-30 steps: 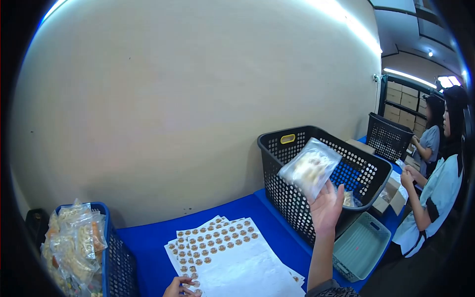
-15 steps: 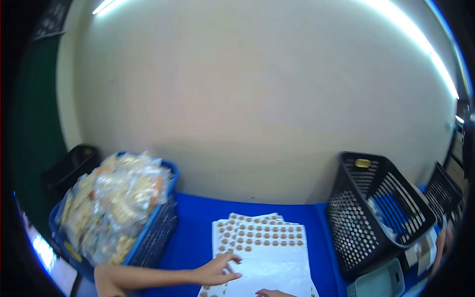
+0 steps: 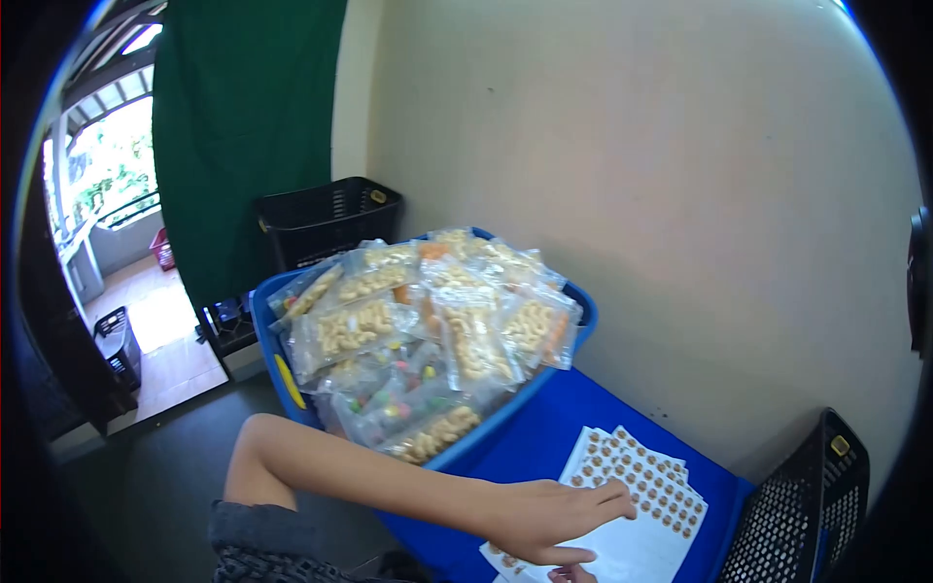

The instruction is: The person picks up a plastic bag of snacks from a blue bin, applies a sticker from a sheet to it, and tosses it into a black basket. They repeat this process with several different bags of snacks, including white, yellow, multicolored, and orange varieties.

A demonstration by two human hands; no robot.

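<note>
My left hand (image 3: pixel 559 517) reaches over a stack of white sticker sheets (image 3: pixel 649 544). Its fingers stretch forward with the thumb apart, and nothing shows in its grasp. Rows of small round brown stickers (image 3: pixel 653 486) cover the far part of the top sheet, while the nearer part is plain white. Just below the left thumb, a little of my right hand (image 3: pixel 573 575) shows at the bottom edge. Most of it is cut off, so its grip cannot be made out. Several sheets lie unevenly fanned on the blue table surface (image 3: pixel 607 403).
Left of the sheets, a blue basket (image 3: pixel 586 309) is heaped with clear snack packets (image 3: pixel 476 340). A black crate (image 3: pixel 330 216) stands behind it by a green curtain (image 3: pixel 248 126). Another black perforated basket (image 3: pixel 802 505) stands at the right. A doorway opens at far left.
The view has turned left, bringing the snack basket to the middle and the doorway into sight. My left hand remains over the sheets; less of my right hand shows.
</note>
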